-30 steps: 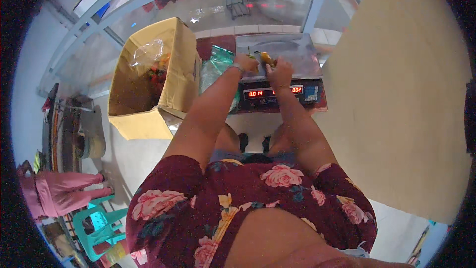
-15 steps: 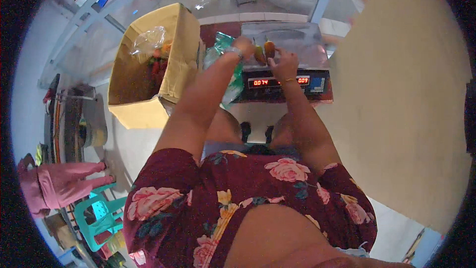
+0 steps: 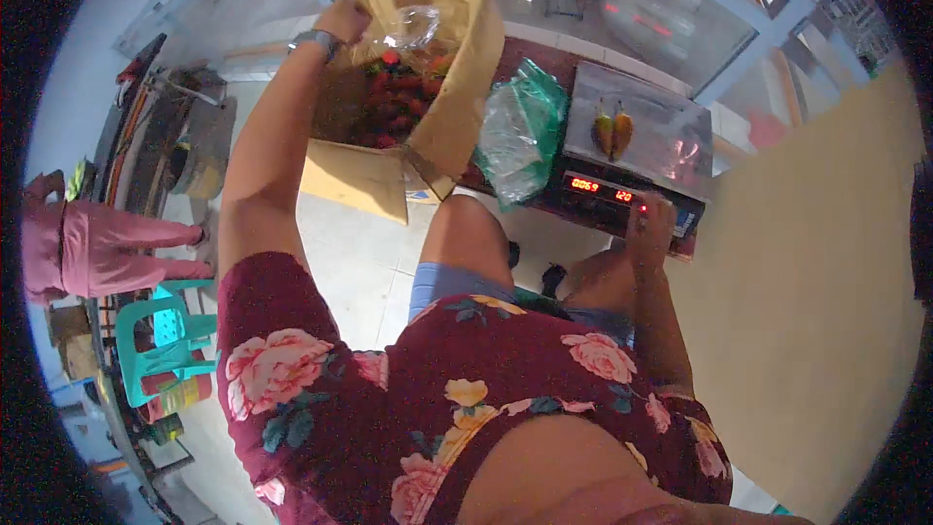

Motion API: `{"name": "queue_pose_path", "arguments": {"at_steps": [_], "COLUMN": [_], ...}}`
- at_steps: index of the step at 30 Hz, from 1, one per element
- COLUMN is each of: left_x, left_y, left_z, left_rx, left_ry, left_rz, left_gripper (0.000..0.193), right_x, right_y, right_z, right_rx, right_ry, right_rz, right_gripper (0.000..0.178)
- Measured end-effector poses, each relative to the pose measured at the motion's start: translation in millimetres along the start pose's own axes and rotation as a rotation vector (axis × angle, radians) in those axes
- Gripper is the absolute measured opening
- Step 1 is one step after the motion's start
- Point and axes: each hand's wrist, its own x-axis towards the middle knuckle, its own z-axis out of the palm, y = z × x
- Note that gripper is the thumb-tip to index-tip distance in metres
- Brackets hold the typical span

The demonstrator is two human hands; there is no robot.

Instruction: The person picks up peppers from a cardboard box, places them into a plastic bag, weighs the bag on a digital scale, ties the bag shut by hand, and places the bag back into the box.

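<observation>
Two peppers (image 3: 614, 134), orange and greenish, lie side by side on the metal plate of a digital scale (image 3: 671, 122). My right hand (image 3: 653, 226) is at the scale's front panel, fingertips by the lit red display, with nothing seen in it. Over the left rim of an open cardboard box (image 3: 465, 58) is my left hand (image 3: 345, 21), its fingers curled downward and partly hidden; I cannot make out anything in it. Inside the box lies a heap of red peppers (image 3: 394, 102), with a clear plastic bag (image 3: 416, 27) near its far wall.
A green and clear plastic bag (image 3: 525, 131) lies between box and scale. Glass panels in a pale frame stand behind. A large tan board (image 3: 816, 301) fills the right side. At the left are a turquoise plastic chair (image 3: 146, 331) and a person in pink (image 3: 107, 248).
My left hand has moved from beside the peppers to the box. My right hand has left the peppers for the scale's front panel. The display's digits differ, and the view has shifted left.
</observation>
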Motion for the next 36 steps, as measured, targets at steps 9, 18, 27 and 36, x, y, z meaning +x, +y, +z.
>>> {"name": "queue_pose_path", "arguments": {"at_steps": [9, 18, 27, 36], "left_x": [47, 68, 61, 44], "left_y": [-74, -1, -13, -31], "left_z": [120, 208, 198, 193], "left_rx": [0.299, 0.211, 0.229, 0.214], "left_ry": [-0.408, -0.386, -0.366, -0.349], "left_rz": [0.020, 0.217, 0.212, 0.168], "left_gripper": [0.026, 0.028, 0.031, 0.034], "right_x": [-53, -63, -45, -61], "right_y": [-26, -1, -23, -3], "right_z": [-6, 30, 18, 29], "right_rx": [-0.174, 0.074, 0.101, -0.061], "right_ry": [-0.574, -0.578, -0.591, -0.734], "right_rz": [-0.164, -0.130, -0.117, -0.104], "right_gripper": [0.024, 0.022, 0.018, 0.015]}}
